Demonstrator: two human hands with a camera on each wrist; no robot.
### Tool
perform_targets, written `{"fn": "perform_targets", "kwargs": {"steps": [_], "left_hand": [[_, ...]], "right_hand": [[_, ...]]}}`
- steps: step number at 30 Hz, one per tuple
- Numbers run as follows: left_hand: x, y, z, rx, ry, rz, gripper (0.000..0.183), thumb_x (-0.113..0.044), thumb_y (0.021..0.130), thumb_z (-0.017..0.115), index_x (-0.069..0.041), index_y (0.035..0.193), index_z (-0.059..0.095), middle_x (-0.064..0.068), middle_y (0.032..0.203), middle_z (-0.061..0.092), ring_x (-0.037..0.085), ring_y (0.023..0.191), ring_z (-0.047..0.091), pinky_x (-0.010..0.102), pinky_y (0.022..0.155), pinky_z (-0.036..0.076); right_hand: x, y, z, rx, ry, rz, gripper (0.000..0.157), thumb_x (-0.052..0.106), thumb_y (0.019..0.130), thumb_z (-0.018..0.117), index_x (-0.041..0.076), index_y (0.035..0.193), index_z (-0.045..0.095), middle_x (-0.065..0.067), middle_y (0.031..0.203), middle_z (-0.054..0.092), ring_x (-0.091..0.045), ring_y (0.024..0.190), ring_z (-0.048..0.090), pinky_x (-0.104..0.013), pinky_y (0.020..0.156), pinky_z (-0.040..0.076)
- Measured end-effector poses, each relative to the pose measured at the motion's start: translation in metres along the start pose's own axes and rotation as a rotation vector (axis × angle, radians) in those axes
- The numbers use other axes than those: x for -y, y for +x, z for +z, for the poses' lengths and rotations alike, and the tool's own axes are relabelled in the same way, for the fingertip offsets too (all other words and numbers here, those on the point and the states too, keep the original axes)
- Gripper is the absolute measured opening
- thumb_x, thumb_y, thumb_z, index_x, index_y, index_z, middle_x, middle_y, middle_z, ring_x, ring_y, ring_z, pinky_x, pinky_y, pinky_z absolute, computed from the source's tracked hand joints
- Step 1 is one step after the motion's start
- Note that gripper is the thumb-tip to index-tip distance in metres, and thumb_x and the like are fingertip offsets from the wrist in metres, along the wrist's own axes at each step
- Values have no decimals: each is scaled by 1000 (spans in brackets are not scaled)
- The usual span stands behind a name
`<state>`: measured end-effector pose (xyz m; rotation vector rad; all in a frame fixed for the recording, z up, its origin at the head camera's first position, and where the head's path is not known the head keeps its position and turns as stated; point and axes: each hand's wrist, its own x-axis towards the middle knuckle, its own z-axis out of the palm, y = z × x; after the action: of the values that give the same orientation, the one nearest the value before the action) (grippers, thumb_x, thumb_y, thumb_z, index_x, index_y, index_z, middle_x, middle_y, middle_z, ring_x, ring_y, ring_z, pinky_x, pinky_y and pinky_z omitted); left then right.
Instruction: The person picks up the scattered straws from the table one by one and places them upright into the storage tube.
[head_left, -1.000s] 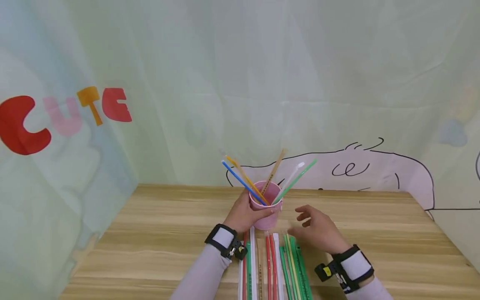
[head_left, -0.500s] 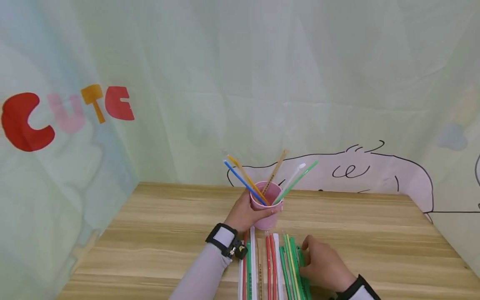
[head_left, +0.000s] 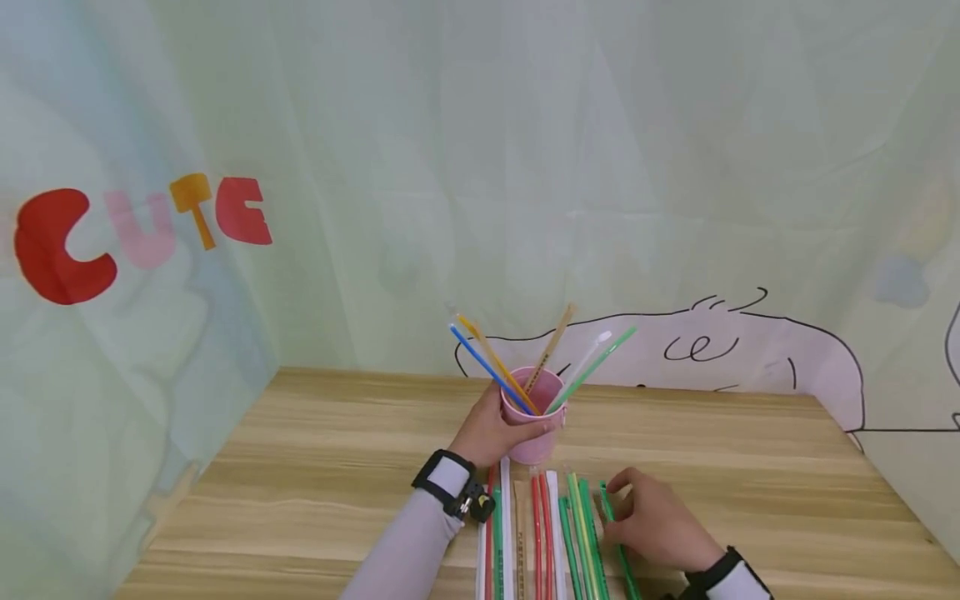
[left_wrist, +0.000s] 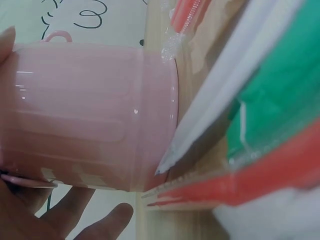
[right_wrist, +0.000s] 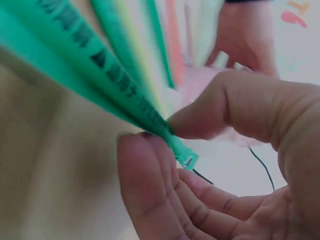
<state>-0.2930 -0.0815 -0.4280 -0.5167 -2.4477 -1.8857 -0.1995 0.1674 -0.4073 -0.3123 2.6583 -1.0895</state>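
A small pink bucket (head_left: pixel 531 451) stands on the wooden table with several straws in it, among them a blue straw (head_left: pixel 480 357) and a green straw (head_left: pixel 596 362). My left hand (head_left: pixel 483 429) grips the bucket from its left side, thumb across the front. In the right wrist view, my right hand (right_wrist: pixel 220 165) pinches a green paper-wrapped straw (right_wrist: pixel 107 72) with dark printing near its end, between thumb and index finger. In the head view this hand is at the right end of a row of wrapped straws.
In front of the bucket lie several wrapped straws side by side: red straws (head_left: pixel 546 533), a brown straw (head_left: pixel 521 542), white, yellow and green ones. A printed cloth backdrop (head_left: pixel 480 183) hangs behind the wooden table (head_left: pixel 360 467).
My right hand has come down from beside the bucket to the row's right end and taken hold of the green straw, which now stands slightly apart from the others. The left hand stays on the bucket.
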Motion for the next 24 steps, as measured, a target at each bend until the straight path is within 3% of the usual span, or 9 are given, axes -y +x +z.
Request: {"fn": "perform_targets", "kwargs": {"steps": [7, 14, 19, 24], "left_hand": [[1, 0, 0, -1, 2, -9, 80, -48, 71, 83, -37, 139, 40, -9, 126, 56, 7, 111, 51, 45, 98, 47], [2, 0, 0, -6, 16, -11, 82, -50, 71, 82, -37, 139, 39, -10, 127, 55, 7, 112, 50, 45, 99, 47], [0, 0, -1, -15, 29, -13, 84, -51, 71, 82, -35, 140, 38, -8, 128, 54, 8, 112, 50, 46, 99, 46], [0, 0, -2, -14, 37, 13, 84, -48, 73, 81, -30, 143, 36, -2, 131, 53, 13, 115, 49, 47, 100, 45]], "right_hand": [[11, -2, -42, -128, 186, -15, 41, 1, 81, 62, -10, 120, 55, -12, 83, 61, -23, 64, 62, -36, 57, 58], [33, -9, -75, -313, 260, -178, 35, 3, 92, 56, -8, 125, 52, -22, 98, 56, -24, 80, 63, -33, 67, 60], [51, -7, -86, -463, 333, -287, 36, 8, 95, 59, -3, 128, 50, -16, 98, 55, -23, 84, 64, -33, 70, 60], [66, 0, -97, -607, 520, -375, 32, 5, 92, 63, 3, 122, 52, -10, 96, 54, -22, 86, 63, -30, 69, 59]]}}
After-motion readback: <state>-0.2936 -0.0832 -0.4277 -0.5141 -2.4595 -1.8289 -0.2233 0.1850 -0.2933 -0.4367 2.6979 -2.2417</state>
